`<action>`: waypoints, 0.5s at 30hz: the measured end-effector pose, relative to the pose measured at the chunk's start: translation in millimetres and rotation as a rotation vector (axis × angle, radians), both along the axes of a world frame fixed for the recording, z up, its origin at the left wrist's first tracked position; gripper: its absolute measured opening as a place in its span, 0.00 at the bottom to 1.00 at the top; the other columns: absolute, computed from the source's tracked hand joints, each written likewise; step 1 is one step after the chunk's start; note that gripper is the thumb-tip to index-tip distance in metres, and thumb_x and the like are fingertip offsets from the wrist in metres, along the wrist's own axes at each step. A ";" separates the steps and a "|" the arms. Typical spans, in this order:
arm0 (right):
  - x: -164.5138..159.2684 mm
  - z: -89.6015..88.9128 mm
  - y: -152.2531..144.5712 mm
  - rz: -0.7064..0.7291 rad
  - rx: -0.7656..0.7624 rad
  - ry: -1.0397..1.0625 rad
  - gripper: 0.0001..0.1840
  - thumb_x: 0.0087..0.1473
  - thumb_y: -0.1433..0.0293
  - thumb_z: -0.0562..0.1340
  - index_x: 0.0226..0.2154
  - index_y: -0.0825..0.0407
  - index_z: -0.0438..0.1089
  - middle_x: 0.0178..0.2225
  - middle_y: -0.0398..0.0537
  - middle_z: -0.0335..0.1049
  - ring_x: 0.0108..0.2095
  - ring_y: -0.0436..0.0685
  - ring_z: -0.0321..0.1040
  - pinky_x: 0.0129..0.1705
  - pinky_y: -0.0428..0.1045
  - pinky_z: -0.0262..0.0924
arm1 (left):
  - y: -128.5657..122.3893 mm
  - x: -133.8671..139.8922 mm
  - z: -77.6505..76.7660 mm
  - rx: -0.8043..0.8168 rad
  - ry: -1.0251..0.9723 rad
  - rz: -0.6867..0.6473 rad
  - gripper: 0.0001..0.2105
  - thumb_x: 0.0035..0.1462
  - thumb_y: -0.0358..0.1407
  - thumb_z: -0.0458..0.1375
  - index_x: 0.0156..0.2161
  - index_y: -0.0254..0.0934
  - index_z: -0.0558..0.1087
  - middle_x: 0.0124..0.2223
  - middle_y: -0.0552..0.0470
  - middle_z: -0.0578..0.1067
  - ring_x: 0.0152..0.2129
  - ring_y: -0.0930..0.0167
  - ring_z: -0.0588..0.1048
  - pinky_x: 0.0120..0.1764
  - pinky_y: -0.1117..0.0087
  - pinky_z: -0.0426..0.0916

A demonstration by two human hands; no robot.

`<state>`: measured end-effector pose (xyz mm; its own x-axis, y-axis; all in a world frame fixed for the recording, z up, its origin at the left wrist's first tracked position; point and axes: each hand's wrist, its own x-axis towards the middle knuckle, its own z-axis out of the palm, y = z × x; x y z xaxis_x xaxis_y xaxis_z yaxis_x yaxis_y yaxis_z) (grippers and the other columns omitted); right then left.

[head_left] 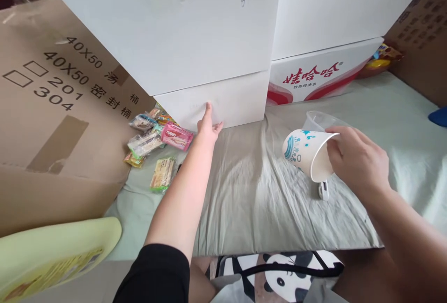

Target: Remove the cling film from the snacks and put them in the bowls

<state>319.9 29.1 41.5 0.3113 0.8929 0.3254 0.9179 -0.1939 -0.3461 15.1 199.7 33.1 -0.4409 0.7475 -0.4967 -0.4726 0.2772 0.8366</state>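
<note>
My left hand (pixel 208 125) reaches to the lower front of a white box (pixel 237 100), its thumb and a finger spread apart and nothing visible in it. Some of its fingers are hidden. My right hand (pixel 361 163) grips a white paper cup (pixel 303 151) with blue patterns by the rim; the cup is tilted, its mouth facing right and toward me. Partly behind the cup lies a clear plastic cup (pixel 319 119). A small white-and-grey object (pixel 323 191), too small to name, rests on the cloth just below the cup. Left of my left hand is a pink Nabati packet (pixel 177 136).
More wrapped snacks (pixel 145 141) and a biscuit packet (pixel 162 173) lie near a large cardboard box (pixel 45 107). A red-and-white carton (pixel 314 77) stands at the back. Grey-green cloth (pixel 244 191) covers the surface. A pale green plastic object (pixel 63 247) is front left.
</note>
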 end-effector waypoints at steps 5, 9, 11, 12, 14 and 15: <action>4.7 -6.8 0.2 0.005 0.039 -0.007 0.16 0.61 0.64 0.53 0.45 0.44 0.73 0.43 0.50 0.79 0.32 0.59 0.71 0.27 0.51 0.50 | 15.1 -2.2 -0.6 0.018 0.028 0.006 0.41 0.45 0.58 0.72 0.63 0.49 0.70 0.72 0.42 0.61 0.63 0.56 0.69 0.47 0.64 0.80; 6.2 -13.0 0.3 0.024 0.081 -0.042 0.17 0.61 0.64 0.53 0.45 0.45 0.74 0.43 0.50 0.79 0.32 0.59 0.70 0.26 0.51 0.49 | 28.1 -1.9 -1.3 0.027 0.052 -0.023 0.38 0.46 0.60 0.71 0.62 0.51 0.71 0.71 0.45 0.63 0.65 0.58 0.68 0.50 0.64 0.78; 6.3 -14.0 0.6 0.039 0.091 -0.062 0.17 0.61 0.64 0.53 0.46 0.45 0.74 0.43 0.50 0.79 0.32 0.58 0.70 0.26 0.50 0.49 | 37.4 -3.3 -1.9 0.033 0.058 -0.042 0.37 0.48 0.60 0.70 0.61 0.51 0.71 0.72 0.46 0.62 0.65 0.58 0.67 0.51 0.64 0.77; 6.1 -13.7 0.9 0.050 0.090 -0.070 0.17 0.61 0.65 0.53 0.47 0.45 0.74 0.44 0.50 0.79 0.32 0.58 0.70 0.26 0.50 0.50 | 42.7 -4.6 -2.0 0.037 0.059 -0.051 0.37 0.48 0.60 0.70 0.61 0.51 0.71 0.72 0.47 0.62 0.65 0.58 0.67 0.52 0.63 0.77; 5.0 -11.7 2.1 0.071 0.076 -0.089 0.17 0.62 0.65 0.54 0.48 0.45 0.74 0.46 0.50 0.80 0.32 0.57 0.70 0.26 0.49 0.50 | 53.2 -7.4 -1.9 0.045 0.059 -0.072 0.36 0.49 0.60 0.69 0.61 0.50 0.71 0.72 0.46 0.61 0.65 0.59 0.67 0.53 0.63 0.76; 3.7 -10.0 3.0 0.081 0.064 -0.100 0.18 0.62 0.65 0.54 0.48 0.46 0.75 0.46 0.50 0.80 0.32 0.57 0.70 0.26 0.49 0.49 | 56.8 -8.5 -1.8 0.050 0.059 -0.083 0.36 0.50 0.60 0.69 0.61 0.49 0.71 0.72 0.46 0.62 0.65 0.59 0.67 0.53 0.63 0.75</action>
<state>323.6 32.1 31.5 0.2020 0.8903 0.4082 0.9603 -0.0981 -0.2611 6.5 256.5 31.3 -0.4035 0.8060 -0.4331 -0.3991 0.2709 0.8760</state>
